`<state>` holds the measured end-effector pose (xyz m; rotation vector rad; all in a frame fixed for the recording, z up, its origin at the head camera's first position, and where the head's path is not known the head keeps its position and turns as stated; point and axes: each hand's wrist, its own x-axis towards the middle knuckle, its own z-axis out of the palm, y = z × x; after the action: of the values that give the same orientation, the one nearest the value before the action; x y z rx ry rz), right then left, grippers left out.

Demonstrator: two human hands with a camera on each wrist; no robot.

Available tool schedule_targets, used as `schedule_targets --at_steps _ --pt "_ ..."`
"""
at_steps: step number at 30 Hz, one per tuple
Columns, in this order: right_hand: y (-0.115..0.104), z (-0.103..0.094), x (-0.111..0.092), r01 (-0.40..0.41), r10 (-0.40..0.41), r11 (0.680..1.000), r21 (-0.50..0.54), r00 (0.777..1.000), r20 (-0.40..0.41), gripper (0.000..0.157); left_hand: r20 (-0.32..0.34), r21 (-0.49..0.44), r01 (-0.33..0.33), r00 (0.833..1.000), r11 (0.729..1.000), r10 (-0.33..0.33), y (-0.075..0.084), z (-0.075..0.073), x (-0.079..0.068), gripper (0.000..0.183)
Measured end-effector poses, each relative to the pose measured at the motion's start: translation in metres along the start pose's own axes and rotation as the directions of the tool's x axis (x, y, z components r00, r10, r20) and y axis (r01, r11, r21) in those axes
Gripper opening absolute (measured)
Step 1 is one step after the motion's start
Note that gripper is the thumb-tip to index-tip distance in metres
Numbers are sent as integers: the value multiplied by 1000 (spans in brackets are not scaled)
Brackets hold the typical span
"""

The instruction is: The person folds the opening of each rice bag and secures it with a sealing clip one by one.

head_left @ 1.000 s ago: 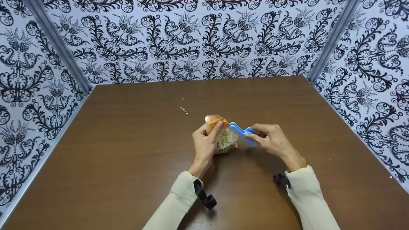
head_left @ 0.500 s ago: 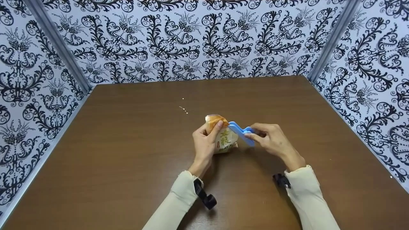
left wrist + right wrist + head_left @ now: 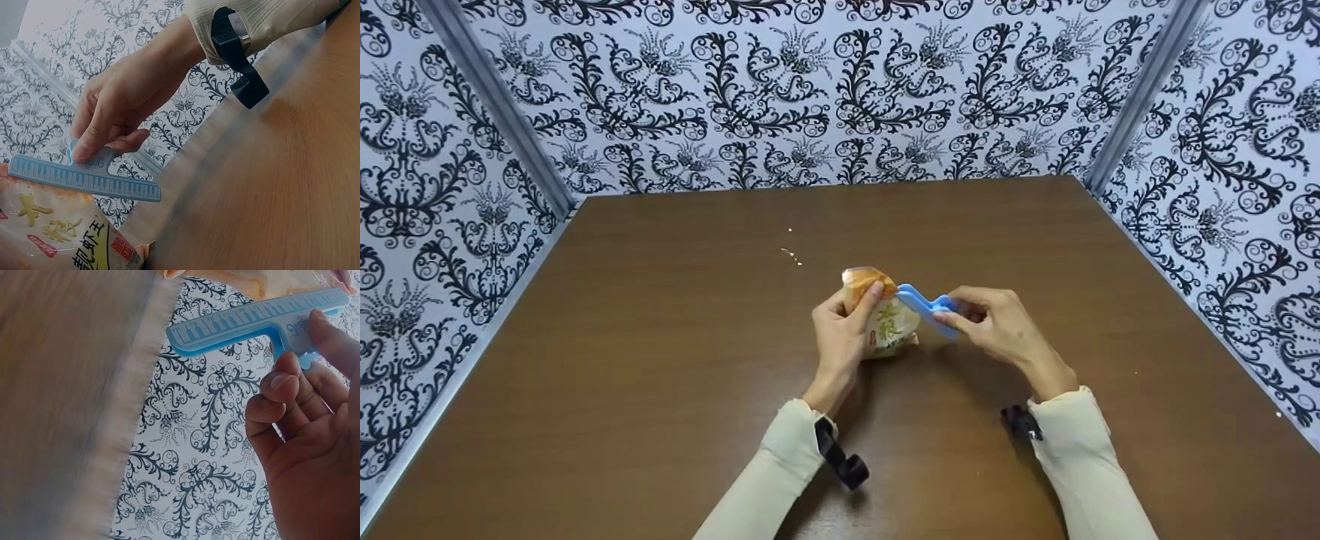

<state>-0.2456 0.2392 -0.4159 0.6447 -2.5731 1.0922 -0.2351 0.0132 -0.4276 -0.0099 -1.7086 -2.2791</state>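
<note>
In the head view my left hand (image 3: 840, 330) holds the top of a snack bag (image 3: 891, 326), thumb over its orange folded part. Printed characters cover the bag's pale front, seen close in the left wrist view. My right hand (image 3: 1001, 322) pinches the handle of a blue bag clip (image 3: 916, 301) between thumb and fingers. The clip's long bar (image 3: 84, 181) bears a piano-key pattern and lies against or just beside the bag's top edge. Whether its jaws have the bag between them I cannot tell. The left fingers behind the bag are hidden.
A brown wooden table (image 3: 660, 322) lies under both hands. Several pale crumbs (image 3: 791, 256) are scattered beyond the bag, to its left. Patterned black-and-white panels (image 3: 810, 90) enclose the back and sides. Black straps (image 3: 840, 456) hang at both wrists.
</note>
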Motion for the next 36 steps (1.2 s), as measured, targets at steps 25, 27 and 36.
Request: schedule_targets --at_steps 25,27,36 --pt "0 2 4 86 -78 994 72 990 -115 23 0 -22 -13 1000 1000 13 -1 0 -1 17" --pt "-1 2 4 85 -76 994 75 991 -114 22 -3 -23 -11 1000 1000 10 0 0 -1 17" --pt "-3 2 4 125 -113 987 96 986 -121 16 5 -27 -7 1000 1000 7 0 0 -1 18"
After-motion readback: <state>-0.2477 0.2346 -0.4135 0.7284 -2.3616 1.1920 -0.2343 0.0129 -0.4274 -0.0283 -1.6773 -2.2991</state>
